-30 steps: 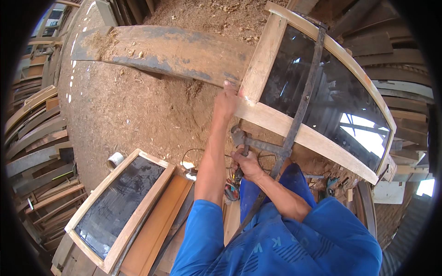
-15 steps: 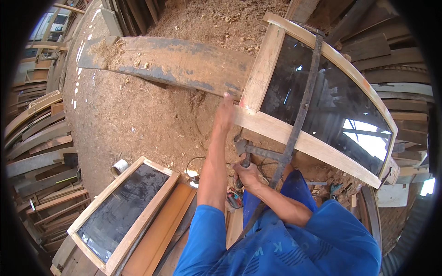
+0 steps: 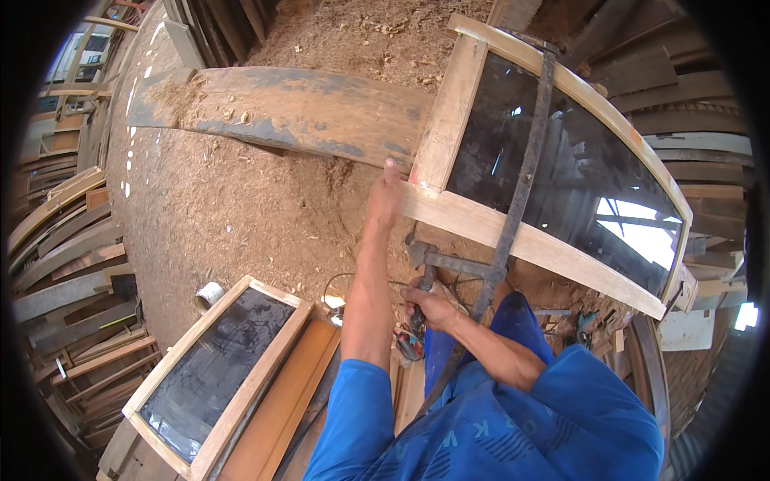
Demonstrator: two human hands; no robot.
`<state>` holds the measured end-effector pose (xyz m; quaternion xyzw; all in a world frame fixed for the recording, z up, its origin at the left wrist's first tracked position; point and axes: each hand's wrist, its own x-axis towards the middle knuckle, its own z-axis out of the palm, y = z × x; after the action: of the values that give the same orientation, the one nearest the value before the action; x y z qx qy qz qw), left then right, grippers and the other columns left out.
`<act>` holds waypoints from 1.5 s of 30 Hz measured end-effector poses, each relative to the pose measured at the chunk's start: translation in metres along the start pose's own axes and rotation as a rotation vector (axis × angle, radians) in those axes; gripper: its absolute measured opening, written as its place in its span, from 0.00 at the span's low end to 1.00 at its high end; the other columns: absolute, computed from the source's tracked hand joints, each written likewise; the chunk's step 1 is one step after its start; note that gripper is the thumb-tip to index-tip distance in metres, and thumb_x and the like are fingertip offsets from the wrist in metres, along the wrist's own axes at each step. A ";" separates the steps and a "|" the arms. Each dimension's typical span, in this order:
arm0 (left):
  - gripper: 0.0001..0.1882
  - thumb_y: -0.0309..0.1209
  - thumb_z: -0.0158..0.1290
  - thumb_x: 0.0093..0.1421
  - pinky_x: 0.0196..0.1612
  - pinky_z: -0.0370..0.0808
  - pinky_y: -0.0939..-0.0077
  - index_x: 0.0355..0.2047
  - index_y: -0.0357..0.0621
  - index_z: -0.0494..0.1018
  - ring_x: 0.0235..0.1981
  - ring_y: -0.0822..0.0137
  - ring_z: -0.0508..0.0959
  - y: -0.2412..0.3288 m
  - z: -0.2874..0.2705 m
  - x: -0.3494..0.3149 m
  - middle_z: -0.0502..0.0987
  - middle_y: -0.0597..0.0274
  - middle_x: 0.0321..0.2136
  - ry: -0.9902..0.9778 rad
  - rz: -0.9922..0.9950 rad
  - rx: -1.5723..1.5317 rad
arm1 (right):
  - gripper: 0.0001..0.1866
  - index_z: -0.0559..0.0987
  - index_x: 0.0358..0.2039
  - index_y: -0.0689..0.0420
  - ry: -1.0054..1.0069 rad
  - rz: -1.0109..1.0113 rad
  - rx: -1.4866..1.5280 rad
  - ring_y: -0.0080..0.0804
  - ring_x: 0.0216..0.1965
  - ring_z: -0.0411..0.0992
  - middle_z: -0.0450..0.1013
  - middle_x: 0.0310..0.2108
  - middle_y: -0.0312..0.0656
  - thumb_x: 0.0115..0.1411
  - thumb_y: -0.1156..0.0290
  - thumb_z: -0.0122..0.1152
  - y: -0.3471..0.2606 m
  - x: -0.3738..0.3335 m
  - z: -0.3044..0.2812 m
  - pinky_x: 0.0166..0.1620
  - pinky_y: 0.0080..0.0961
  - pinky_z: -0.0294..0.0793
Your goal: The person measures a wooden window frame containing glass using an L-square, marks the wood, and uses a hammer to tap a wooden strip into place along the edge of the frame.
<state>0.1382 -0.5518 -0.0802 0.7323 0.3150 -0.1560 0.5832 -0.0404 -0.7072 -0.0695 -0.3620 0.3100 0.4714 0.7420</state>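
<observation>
A wooden window frame with dark glass and one curved side lies at the upper right, partly over a long plank. My left hand is closed at its near left corner, thumb up; the fingers are hidden. Across frame and glass runs a long, rusty bar clamp. Its far jaw sits at the curved edge, and its lower arm reaches left, below the straight rail. My right hand is closed around the dark handle at the end of that arm.
A heavy, weathered plank with shavings stretches left. Another glazed frame rests at lower left beside an orange-brown board. A white can stands near it. Stacked timber lines the left; more boards fill the right.
The whole view has shifted slightly. My right hand has turned a little on the clamp's handle, while my left hand stays at the frame's corner.
</observation>
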 end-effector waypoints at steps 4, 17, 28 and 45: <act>0.41 0.58 0.32 0.72 0.46 0.73 0.59 0.36 0.29 0.78 0.38 0.54 0.80 0.004 0.004 -0.001 0.81 0.44 0.34 0.032 0.011 -0.028 | 0.11 0.74 0.38 0.60 0.036 -0.091 -0.466 0.32 0.27 0.74 0.73 0.28 0.42 0.61 0.70 0.66 -0.007 0.004 -0.010 0.34 0.32 0.77; 0.43 0.60 0.33 0.71 0.51 0.71 0.56 0.44 0.22 0.75 0.47 0.44 0.79 -0.014 -0.005 0.008 0.79 0.31 0.41 0.135 0.043 0.212 | 0.15 0.78 0.46 0.59 0.874 -0.741 -1.393 0.52 0.51 0.72 0.75 0.47 0.54 0.61 0.66 0.62 -0.217 -0.110 -0.125 0.55 0.41 0.69; 0.41 0.57 0.36 0.71 0.47 0.72 0.52 0.39 0.22 0.77 0.45 0.35 0.79 0.006 -0.004 0.008 0.79 0.28 0.37 0.191 0.030 0.421 | 0.13 0.76 0.45 0.53 0.912 -1.054 -1.529 0.47 0.52 0.68 0.70 0.48 0.43 0.60 0.68 0.62 -0.201 -0.078 -0.167 0.55 0.45 0.65; 0.51 0.67 0.43 0.64 0.61 0.67 0.59 0.59 0.19 0.65 0.60 0.47 0.73 0.020 -0.003 -0.013 0.72 0.30 0.55 -0.143 0.073 0.196 | 0.05 0.77 0.36 0.56 1.075 -1.130 -1.482 0.47 0.39 0.71 0.73 0.32 0.44 0.60 0.71 0.59 -0.196 -0.070 -0.175 0.45 0.44 0.69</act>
<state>0.1411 -0.5551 -0.0564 0.7837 0.2291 -0.2166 0.5352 0.0945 -0.9437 -0.0607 -0.9723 0.0205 -0.0904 0.2146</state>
